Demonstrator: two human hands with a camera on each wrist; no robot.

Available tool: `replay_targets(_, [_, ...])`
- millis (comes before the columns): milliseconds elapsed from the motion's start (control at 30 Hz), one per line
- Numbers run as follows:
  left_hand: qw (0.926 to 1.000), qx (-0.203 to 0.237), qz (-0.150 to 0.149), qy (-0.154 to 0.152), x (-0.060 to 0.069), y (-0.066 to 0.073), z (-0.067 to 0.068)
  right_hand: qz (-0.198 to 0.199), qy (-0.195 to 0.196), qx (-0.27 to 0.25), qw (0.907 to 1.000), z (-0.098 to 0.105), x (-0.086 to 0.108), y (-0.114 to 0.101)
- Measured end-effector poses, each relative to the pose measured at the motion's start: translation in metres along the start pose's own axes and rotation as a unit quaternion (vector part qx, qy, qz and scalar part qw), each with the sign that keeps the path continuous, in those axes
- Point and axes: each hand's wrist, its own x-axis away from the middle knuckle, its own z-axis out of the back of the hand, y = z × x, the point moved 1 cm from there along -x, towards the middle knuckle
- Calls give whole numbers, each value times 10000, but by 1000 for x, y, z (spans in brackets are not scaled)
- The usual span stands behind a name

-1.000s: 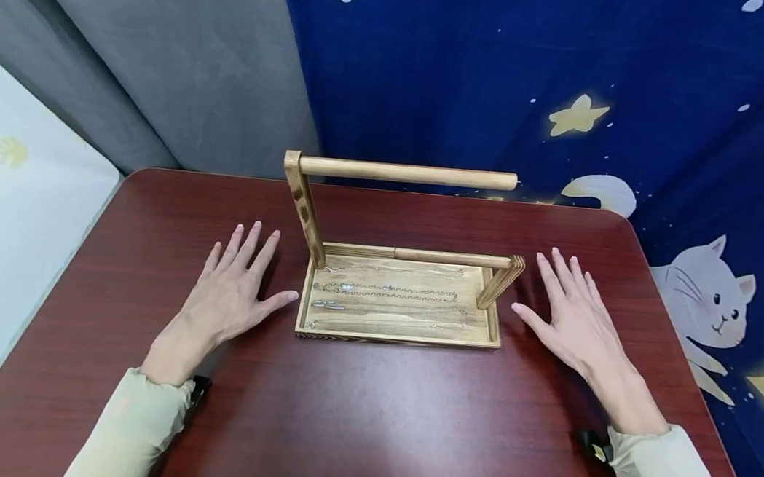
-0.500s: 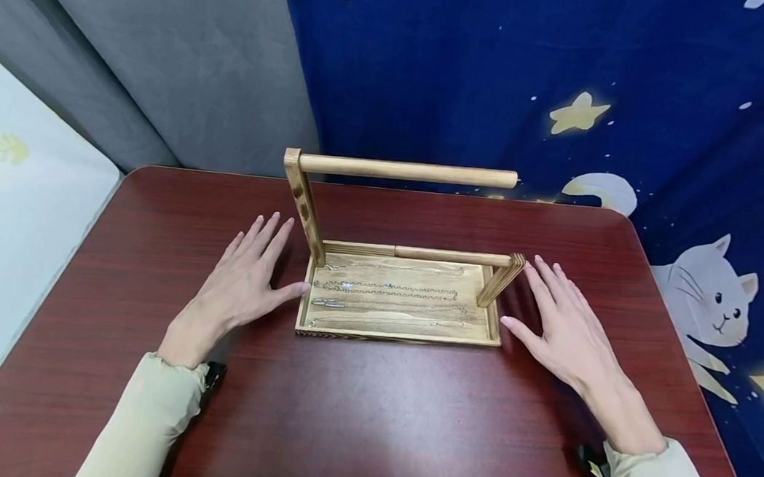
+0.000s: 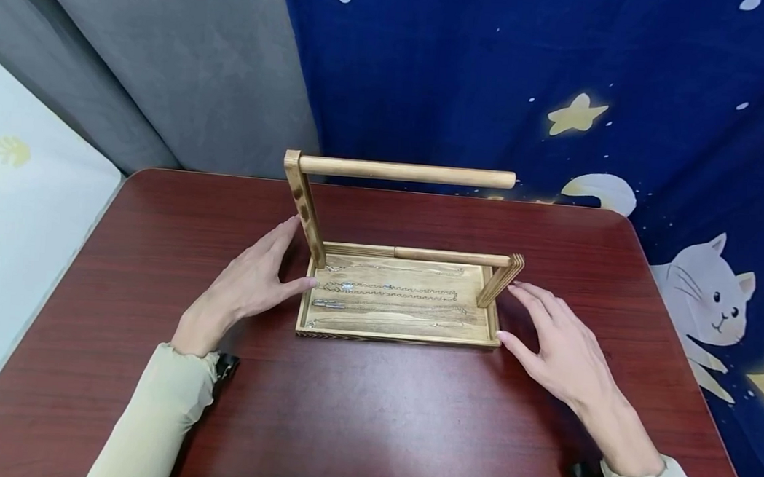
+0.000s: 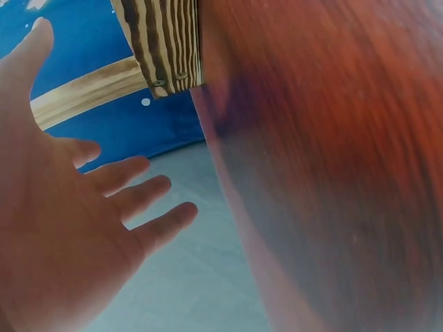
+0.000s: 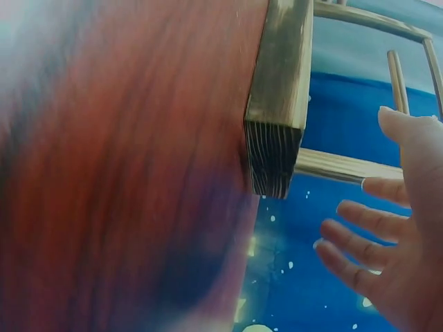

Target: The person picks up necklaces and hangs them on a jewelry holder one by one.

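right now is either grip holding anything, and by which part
Nothing is held; the left grip and right grip are uncurled at either side of the wooden tray.

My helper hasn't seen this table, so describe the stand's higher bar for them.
On the red-brown table sits a wooden tray stand. From the tall post at its left end, the higher bar runs rightward. Unlike the lower bar, whose right end joins a short post, its right end is free.

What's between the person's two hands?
A wooden jewelry stand, with chain necklaces lying in its tray, stands between the left hand and right hand, as the head view shows.
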Motion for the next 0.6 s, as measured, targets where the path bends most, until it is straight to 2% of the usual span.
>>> replay_targets(100, [9997, 259, -2, -11, -3, 0, -2, 46, 61, -52, 10000, 0, 2, -4])
replay_targets(333, [9990, 373, 138, -196, -6, 1, -6, 152, 107, -198, 9996, -4, 1, -8])
replay_targets(467, [9985, 413, 200, -291, -8, 1, -7, 94, 86, -759, 9970, -7, -1, -11])
replay_targets(600, [9976, 484, 276, -404, -11, 1, -7, 49, -14, -1495, 9887, -11, -6, -14])
